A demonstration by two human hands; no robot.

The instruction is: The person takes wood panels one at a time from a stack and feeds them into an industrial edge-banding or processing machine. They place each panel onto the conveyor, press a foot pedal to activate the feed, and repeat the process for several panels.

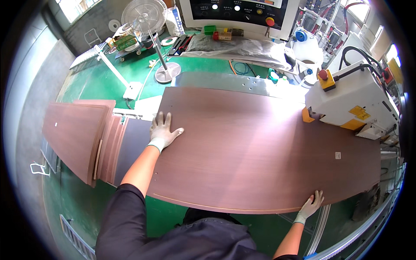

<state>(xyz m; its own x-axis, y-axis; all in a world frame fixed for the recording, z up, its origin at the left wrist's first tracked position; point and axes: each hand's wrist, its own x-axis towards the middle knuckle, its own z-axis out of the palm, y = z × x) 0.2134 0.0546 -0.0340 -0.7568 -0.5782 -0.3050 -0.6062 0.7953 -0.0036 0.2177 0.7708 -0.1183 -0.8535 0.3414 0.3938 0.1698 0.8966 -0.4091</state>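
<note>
Presently, the brown panel (260,151) lies under the left hand (163,131), centre-left, fingers splayed; right hand (310,207) touches its lower-right edge, grip indeterminable.

Bright; windows (76,8) blown out; pale glare on brown panel (260,149); fisheye bending, black corners.

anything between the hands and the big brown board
Nothing visible except pale gloves: the left hand lies on the brown board near its left end; the right hand is at its near edge.
</note>
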